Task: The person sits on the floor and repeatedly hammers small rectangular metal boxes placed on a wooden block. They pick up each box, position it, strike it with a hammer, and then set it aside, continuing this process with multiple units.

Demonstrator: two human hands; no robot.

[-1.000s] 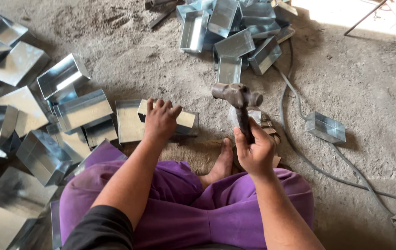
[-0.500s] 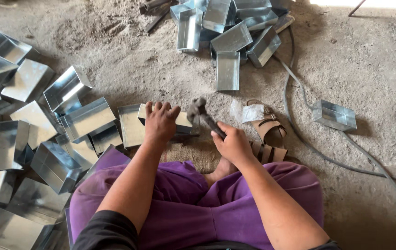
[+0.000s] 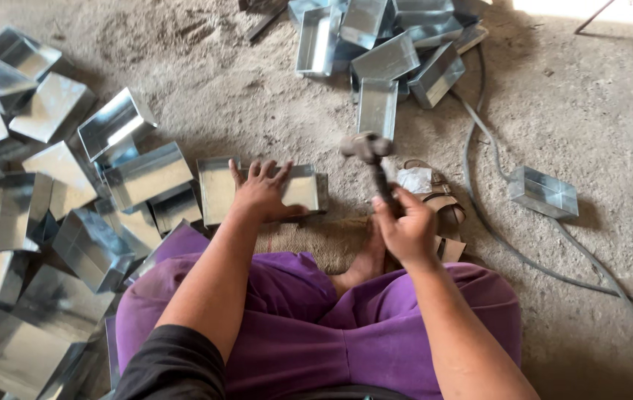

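A person sits cross-legged on a dusty concrete floor (image 3: pixel 598 111), purple trousers (image 3: pixel 316 318) filling the lower middle of the frame and a bare foot (image 3: pixel 364 259) showing between the knees. The left hand (image 3: pixel 261 194) lies palm down, fingers spread flat, on a shallow metal tray (image 3: pixel 305 189) that rests on the floor just left of the frame's centre; the hand presses on it and does not grip it. The right hand (image 3: pixel 407 228), right of centre, is closed in a fist around the dark handle of a hammer (image 3: pixel 372 159), whose head is raised and blurred above the tray's right end, a little apart from it. Just beside the right hand lies a worn sandal (image 3: pixel 446 211) with a scrap of white paper (image 3: pixel 414 180) next to it. A loose heap of shiny metal trays (image 3: pixel 72 192) covers the left side of the frame from top to bottom, some lying flat, some tipped on edge. A second pile of trays (image 3: pixel 383 52) sits at the upper middle of the frame, well apart from the hands. One single tray (image 3: pixel 544 192) lies alone on the right. A grey cable (image 3: pixel 494 230) runs from the upper pile down past that single tray and off toward the right edge.
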